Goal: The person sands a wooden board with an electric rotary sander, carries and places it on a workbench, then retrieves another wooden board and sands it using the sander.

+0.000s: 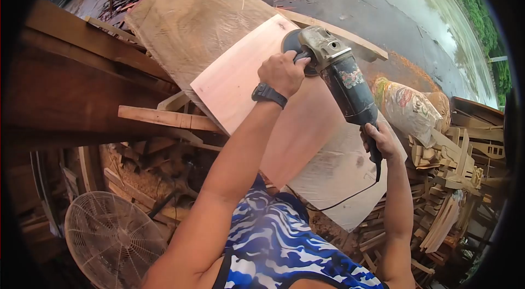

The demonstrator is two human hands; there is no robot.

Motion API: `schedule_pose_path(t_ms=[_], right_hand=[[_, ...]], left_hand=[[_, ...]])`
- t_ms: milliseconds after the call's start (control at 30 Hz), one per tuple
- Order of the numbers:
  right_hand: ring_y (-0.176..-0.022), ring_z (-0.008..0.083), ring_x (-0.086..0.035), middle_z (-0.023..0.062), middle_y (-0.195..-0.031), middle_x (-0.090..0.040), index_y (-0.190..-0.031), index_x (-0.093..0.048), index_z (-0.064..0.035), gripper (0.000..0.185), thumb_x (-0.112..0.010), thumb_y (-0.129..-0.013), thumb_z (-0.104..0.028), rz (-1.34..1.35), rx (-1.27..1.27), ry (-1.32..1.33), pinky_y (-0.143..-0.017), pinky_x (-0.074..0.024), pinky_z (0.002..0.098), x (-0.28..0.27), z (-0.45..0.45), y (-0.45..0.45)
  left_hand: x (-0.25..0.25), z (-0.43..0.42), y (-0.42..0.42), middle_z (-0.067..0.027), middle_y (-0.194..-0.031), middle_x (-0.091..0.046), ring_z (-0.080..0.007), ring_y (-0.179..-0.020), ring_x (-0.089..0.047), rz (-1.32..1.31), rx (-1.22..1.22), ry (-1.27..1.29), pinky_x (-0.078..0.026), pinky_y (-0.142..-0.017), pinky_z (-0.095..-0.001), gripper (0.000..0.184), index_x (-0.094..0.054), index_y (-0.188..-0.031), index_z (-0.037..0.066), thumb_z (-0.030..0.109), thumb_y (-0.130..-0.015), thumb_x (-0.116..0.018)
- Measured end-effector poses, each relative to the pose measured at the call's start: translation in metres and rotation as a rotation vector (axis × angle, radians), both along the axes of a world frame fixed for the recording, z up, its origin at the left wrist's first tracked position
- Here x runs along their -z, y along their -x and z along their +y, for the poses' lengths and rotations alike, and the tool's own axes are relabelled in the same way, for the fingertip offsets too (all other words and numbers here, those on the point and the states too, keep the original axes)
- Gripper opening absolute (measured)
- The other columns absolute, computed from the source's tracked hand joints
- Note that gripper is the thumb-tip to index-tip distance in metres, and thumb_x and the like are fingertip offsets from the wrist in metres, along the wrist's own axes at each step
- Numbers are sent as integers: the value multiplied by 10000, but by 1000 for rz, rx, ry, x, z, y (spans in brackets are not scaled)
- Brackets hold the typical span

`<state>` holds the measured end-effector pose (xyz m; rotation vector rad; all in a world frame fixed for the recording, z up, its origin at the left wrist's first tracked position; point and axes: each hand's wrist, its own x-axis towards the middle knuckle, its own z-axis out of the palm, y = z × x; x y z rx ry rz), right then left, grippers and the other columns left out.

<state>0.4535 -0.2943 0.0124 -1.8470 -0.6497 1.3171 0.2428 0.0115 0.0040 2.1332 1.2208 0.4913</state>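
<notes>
Both my hands hold an angle grinder (pixel 350 84) with a black body and a worn metal head. My left hand (pixel 281 73), with a black watch on the wrist, is closed around the side handle near the disc. Farther back, my right hand (pixel 380 140) grips the rear handle, where the power cord comes out. The dark round disc (pixel 292 43) is at the far edge of a pale pinkish wooden board (pixel 240 78); whether it touches the wood I cannot tell. Under the board lies a larger dusty sheet (pixel 191 21).
A round wire fan (pixel 117 231) stands at lower left. The cord (pixel 347 200) loops down past my body. Wood scraps (pixel 454 179) and a printed sack (pixel 407 108) are on the right. Timber beams (pixel 169 118) stick out at left, and a wet road (pixel 377 4) runs behind.
</notes>
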Motion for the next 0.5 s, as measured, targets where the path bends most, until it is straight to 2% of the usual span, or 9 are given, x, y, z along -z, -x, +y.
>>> schedule_pose_path(t_ms=[100, 167, 233, 500], right_hand=[[-575, 121, -616, 33, -783, -625, -1036, -639, -18, 505, -685, -1025, -521, -10, 33, -13, -509, -512, 284, 0, 0, -6], [-573, 121, -613, 34, -786, -627, -1037, -639, -16, 501, -684, -1026, -515, -12, -27, -4, -510, -511, 282, -4, -5, -3], [-569, 123, -606, 34, -772, -623, -1022, -631, -15, 493, -691, -1021, -504, -9, -104, -22, -514, -506, 288, -7, -4, 6], [-579, 130, -604, 31, -684, -591, -903, -585, -33, 438, -709, -1005, -440, 7, -397, 37, -547, -505, 317, -5, -2, 43]], left_hand=[[12, -7, -7, -168, -969, -782, -385, -898, -757, -146, -67, -96, -596, -780, -496, 457, -826, -1111, 150, 553, -914, -744], [17, -22, 7, -162, -944, -776, -382, -872, -754, -135, -116, -106, -595, -767, -497, 455, -828, -1096, 146, 552, -905, -757], [21, -38, 29, -154, -869, -756, -371, -804, -744, -162, -172, -190, -589, -718, -490, 444, -829, -1056, 126, 535, -887, -789], [30, -107, 139, -175, -844, -756, -378, -755, -743, -126, -385, -333, -588, -679, -456, 435, -816, -1065, 59, 448, -873, -841]])
